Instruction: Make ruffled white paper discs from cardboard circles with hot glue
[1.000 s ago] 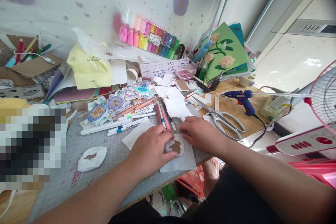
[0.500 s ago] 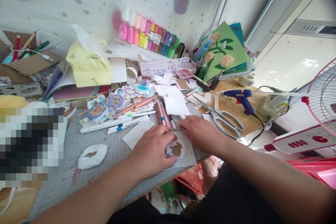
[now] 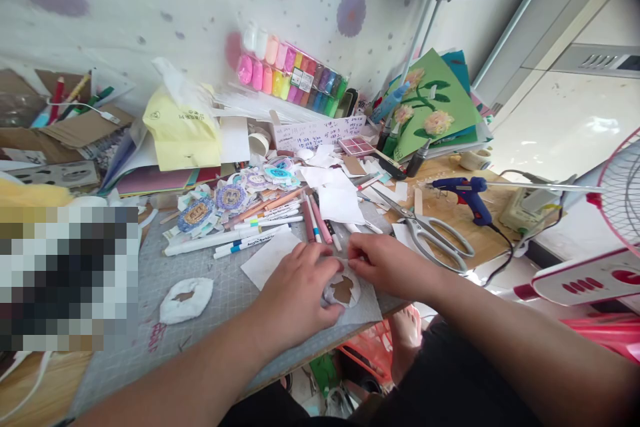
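A small round piece of brown cardboard point(image 3: 343, 291), its rim wrapped in white tissue, lies on a white tissue sheet point(image 3: 369, 303) near the mat's front edge. My left hand point(image 3: 301, 285) grips this piece from the left, thumb at the near side and fingers at the far side. At its far right edge my right hand point(image 3: 380, 259) is closed in a pinch on the white tissue; the fingertips are partly hidden. A second white-wrapped piece point(image 3: 199, 300), brown at its middle, rests on the mat to the left. Another white sheet point(image 3: 263, 260) lies partly under my left hand.
Behind my hands lie markers point(image 3: 255, 240), paper flower-like cutouts point(image 3: 195, 213) and white scraps point(image 3: 340, 203). Grey scissors point(image 3: 435, 233) and a blue glue gun point(image 3: 465, 195) are on the right. A yellow tissue pack point(image 3: 185, 133) stands at the back left.
My right fingers have moved from flat on the sheet to a pinch at the wrapped piece's edge. My left hand keeps its grip. The whole view has shifted slightly.
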Demonstrator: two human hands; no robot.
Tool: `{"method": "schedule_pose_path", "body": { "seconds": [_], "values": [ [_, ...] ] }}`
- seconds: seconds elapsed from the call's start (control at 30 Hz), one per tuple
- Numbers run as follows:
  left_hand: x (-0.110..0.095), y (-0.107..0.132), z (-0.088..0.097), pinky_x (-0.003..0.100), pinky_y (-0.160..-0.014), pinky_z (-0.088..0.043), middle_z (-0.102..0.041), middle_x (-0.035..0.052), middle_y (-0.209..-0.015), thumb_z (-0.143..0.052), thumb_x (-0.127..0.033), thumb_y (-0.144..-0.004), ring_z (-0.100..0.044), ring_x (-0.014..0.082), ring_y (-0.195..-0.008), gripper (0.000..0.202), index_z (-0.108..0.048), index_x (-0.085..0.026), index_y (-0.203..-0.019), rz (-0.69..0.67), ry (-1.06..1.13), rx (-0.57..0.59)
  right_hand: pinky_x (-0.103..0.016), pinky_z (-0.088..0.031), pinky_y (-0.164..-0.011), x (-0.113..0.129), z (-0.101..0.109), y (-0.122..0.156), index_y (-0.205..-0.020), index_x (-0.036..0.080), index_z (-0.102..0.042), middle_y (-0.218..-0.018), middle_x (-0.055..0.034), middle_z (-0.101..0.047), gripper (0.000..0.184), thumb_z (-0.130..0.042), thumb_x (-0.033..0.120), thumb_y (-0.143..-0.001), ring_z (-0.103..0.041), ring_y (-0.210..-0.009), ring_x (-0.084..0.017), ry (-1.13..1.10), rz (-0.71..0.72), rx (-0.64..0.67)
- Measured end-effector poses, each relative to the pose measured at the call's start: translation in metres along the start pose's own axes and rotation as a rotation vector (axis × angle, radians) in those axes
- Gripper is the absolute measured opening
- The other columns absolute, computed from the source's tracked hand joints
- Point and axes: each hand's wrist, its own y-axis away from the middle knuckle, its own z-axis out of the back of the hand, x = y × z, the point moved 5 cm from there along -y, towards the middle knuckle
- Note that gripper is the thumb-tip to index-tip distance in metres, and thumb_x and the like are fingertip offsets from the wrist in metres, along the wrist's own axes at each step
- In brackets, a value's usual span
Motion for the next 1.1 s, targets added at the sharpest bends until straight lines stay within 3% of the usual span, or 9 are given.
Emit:
{"method": "schedule_pose_path", "body": {
  "seconds": [0.1,0.3,0.47,0.63,0.73,0.87,0.93,1.0,1.1],
  "values": [
    [-0.002,0.000,0.001,0.042,-0.091,-0.043,-0.057,0.0079,-0.110,-0.071,-0.033,-0.066,-0.050,0.0281,-0.104,0.034,-0.063,-0.020,-0.096,-0.009,-0.017,0.011,-0.023,-0.038,-0.058,-0.001,-0.001,0.001,-0.093,0.020,-0.058,-0.074,0.0011,-0.062,0.015,-0.054,0.022,-0.078,-0.055,-0.067,-0.014,-0.141,-0.010,0.011],
    [-0.004,0.005,0.002,0.040,-0.087,-0.045,-0.055,0.0081,-0.110,-0.071,-0.042,-0.066,-0.049,0.0277,-0.102,0.040,-0.063,-0.021,-0.099,-0.032,-0.084,-0.046,-0.025,-0.037,-0.055,-0.006,-0.016,-0.001,-0.107,0.021,-0.058,-0.065,0.0030,-0.055,0.037,-0.055,0.017,-0.071,-0.053,-0.060,-0.016,-0.285,-0.034,0.022],
    [-0.006,0.008,-0.001,0.039,-0.084,-0.045,-0.056,0.0069,-0.104,-0.069,-0.044,-0.066,-0.049,0.0266,-0.097,0.038,-0.065,-0.019,-0.094,-0.074,-0.114,-0.080,-0.029,-0.045,-0.062,-0.013,-0.026,-0.003,-0.123,0.020,-0.050,-0.093,-0.0049,-0.063,0.053,-0.057,0.024,-0.071,-0.059,-0.067,-0.018,-0.345,-0.048,0.018],
    [-0.006,0.009,-0.003,0.040,-0.084,-0.045,-0.056,0.0078,-0.105,-0.070,-0.043,-0.065,-0.049,0.0275,-0.099,0.037,-0.065,-0.018,-0.092,-0.088,-0.100,-0.120,-0.037,-0.045,-0.077,-0.016,-0.032,-0.010,-0.119,0.020,-0.055,-0.089,-0.0061,-0.067,0.050,-0.058,0.025,-0.069,-0.064,-0.085,-0.027,-0.305,-0.066,0.006],
    [-0.004,0.010,0.000,0.043,-0.087,-0.042,-0.055,0.0088,-0.112,-0.072,-0.038,-0.063,-0.049,0.0290,-0.102,0.038,-0.065,-0.019,-0.096,-0.085,-0.042,-0.130,-0.038,-0.045,-0.078,-0.012,-0.028,-0.013,-0.112,0.021,-0.059,-0.088,-0.0050,-0.066,0.045,-0.057,0.020,-0.068,-0.063,-0.085,-0.026,-0.367,-0.063,-0.027],
    [0.006,0.007,0.016,0.050,-0.101,-0.032,-0.048,0.0113,-0.128,-0.085,-0.040,-0.045,-0.042,0.0338,-0.117,0.079,-0.056,-0.024,-0.117,-0.042,0.286,-0.192,-0.030,-0.045,-0.069,-0.004,-0.013,-0.008,-0.105,0.020,-0.059,-0.084,-0.0013,-0.062,0.043,-0.060,0.012,-0.063,-0.061,-0.079,-0.020,-0.659,-0.094,0.019],
    [0.018,0.005,0.024,0.047,-0.101,-0.033,-0.045,0.0129,-0.132,-0.085,-0.035,-0.048,-0.043,0.0323,-0.119,0.081,-0.052,-0.023,-0.121,0.080,0.605,-0.268,-0.027,-0.045,-0.062,0.001,-0.006,-0.005,-0.104,0.019,-0.056,-0.079,0.0011,-0.059,0.040,-0.064,0.014,-0.065,-0.059,-0.070,-0.016,-0.871,-0.084,0.063],
    [0.026,0.003,0.019,0.041,-0.088,-0.043,-0.053,0.0126,-0.124,-0.079,-0.032,-0.059,-0.055,0.0276,-0.104,0.070,-0.050,-0.021,-0.121,0.204,1.019,-0.175,-0.025,-0.045,-0.059,0.006,0.000,-0.003,-0.103,0.019,-0.054,-0.079,0.0018,-0.060,0.040,-0.067,0.016,-0.066,-0.058,-0.065,-0.013,-1.081,-0.031,0.078],
    [0.016,0.001,0.009,0.032,-0.077,-0.046,-0.066,0.0086,-0.099,-0.075,-0.027,-0.066,-0.062,0.0208,-0.085,0.046,-0.059,-0.015,-0.108,0.200,1.413,0.050,-0.023,-0.045,-0.057,0.009,0.006,-0.002,-0.100,0.019,-0.054,-0.080,0.0018,-0.060,0.038,-0.071,0.016,-0.066,-0.058,-0.064,-0.011,-1.222,0.016,-0.011]
  ]
}}
